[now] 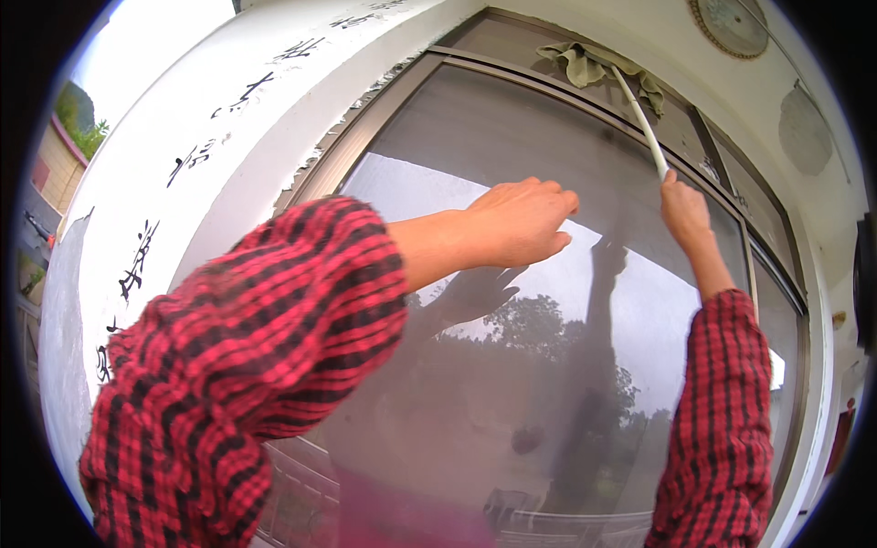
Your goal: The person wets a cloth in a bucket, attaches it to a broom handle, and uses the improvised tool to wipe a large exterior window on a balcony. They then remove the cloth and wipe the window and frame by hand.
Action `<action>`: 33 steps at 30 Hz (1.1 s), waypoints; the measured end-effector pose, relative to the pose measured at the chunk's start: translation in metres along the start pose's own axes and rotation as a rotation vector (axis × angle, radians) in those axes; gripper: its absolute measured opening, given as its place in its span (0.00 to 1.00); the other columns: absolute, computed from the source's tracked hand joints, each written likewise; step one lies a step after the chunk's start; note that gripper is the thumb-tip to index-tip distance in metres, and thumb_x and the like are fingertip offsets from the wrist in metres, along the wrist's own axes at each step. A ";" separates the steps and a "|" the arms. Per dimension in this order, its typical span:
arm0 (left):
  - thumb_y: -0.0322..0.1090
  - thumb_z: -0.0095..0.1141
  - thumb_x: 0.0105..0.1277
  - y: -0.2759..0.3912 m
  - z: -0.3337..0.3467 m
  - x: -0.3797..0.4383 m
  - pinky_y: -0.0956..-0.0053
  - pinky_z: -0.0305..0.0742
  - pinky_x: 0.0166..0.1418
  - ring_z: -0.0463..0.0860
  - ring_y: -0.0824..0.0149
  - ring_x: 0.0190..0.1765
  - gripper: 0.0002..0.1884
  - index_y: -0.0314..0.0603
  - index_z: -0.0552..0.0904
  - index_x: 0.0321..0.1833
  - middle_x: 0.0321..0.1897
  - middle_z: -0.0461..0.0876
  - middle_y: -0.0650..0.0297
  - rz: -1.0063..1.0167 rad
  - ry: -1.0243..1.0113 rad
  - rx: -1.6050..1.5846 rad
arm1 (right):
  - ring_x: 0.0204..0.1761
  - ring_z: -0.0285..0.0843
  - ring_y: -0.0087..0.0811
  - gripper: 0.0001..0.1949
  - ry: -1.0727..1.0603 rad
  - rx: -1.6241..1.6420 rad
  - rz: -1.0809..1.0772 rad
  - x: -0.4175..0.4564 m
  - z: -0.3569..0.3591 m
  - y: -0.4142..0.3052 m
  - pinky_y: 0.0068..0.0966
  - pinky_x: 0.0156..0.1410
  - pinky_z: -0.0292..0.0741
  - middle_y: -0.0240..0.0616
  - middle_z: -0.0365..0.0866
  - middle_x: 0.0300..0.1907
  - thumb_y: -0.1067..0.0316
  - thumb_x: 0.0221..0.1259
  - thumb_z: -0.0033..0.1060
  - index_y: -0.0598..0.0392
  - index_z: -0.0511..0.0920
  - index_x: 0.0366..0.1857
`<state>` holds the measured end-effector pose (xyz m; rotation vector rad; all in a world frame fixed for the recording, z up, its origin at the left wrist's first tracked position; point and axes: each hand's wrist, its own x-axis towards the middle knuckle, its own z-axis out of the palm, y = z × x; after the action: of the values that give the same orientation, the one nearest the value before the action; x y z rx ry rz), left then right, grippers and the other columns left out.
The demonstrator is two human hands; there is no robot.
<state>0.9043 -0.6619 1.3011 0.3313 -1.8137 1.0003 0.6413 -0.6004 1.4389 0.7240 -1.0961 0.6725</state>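
High on the right, my right hand [687, 209] grips the lower end of a white pole [640, 116]. A wet-looking, olive-grey cloth [582, 65] is draped over the pole's far end and lies against the upper window pane [510, 41]. My left hand [517, 222] hovers in front of the large lower glass pane [438, 130], back of the hand toward me. Its fingers are loosely bent, the thumb stands apart, and nothing shows in it. Reflections of my arm, trees and sky fill the lower glass.
A brown metal window frame [384, 116] with ragged, chipped plaster along its left side surrounds the glass. To the left stands a white wall [226, 157] bearing black brush writing. A round toothed disc [730, 24] is on the wall at upper right. A dark object [869, 284] juts in at the right edge.
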 end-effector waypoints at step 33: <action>0.39 0.55 0.59 -0.096 -0.070 -0.057 0.62 0.59 0.67 0.61 0.52 0.67 0.27 0.37 0.66 0.60 0.62 0.65 0.51 -0.051 0.109 0.280 | 0.41 0.77 0.52 0.08 0.198 0.279 -0.170 0.076 -0.096 -0.118 0.44 0.46 0.73 0.52 0.79 0.35 0.74 0.51 0.47 0.61 0.75 0.35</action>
<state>1.0344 -0.6807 1.3102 0.4822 -1.5618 1.2145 0.8090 -0.5848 1.4623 0.9566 -0.7580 0.7422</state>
